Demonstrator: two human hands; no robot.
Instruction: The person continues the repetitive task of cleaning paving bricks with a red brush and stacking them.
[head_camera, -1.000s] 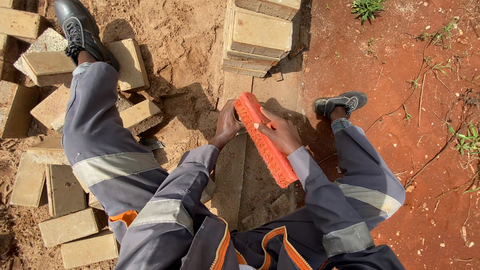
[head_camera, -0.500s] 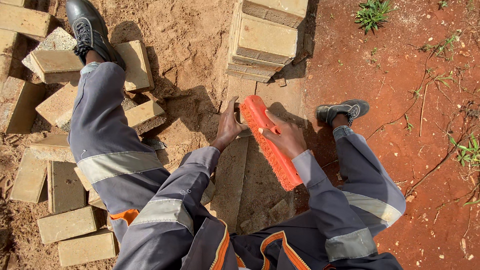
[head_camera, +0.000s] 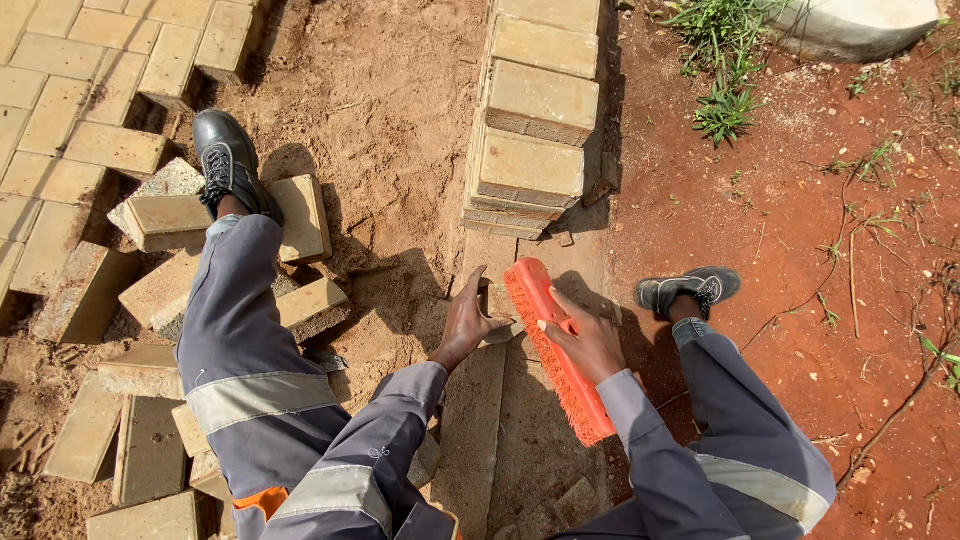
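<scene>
Surrounding sandy ground (head_camera: 390, 120), loose pavers (head_camera: 300, 215), red soil (head_camera: 800, 300)

Sunlit red soil (head_camera: 800, 260), sand, scattered paving bricks (head_camera: 150, 220)

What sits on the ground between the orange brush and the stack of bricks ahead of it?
In the head view, only a bare strip of sandy ground separates the orange brush from the stack of bricks, with small crumbs of dirt on it.

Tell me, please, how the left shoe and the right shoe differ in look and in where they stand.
The left shoe is glossy black and stands among loose paving bricks; the right shoe is dull, dusty grey-black and stands on bare red soil. The left shoe is farther forward than the right shoe. Both are laced and point away from the person.
</scene>
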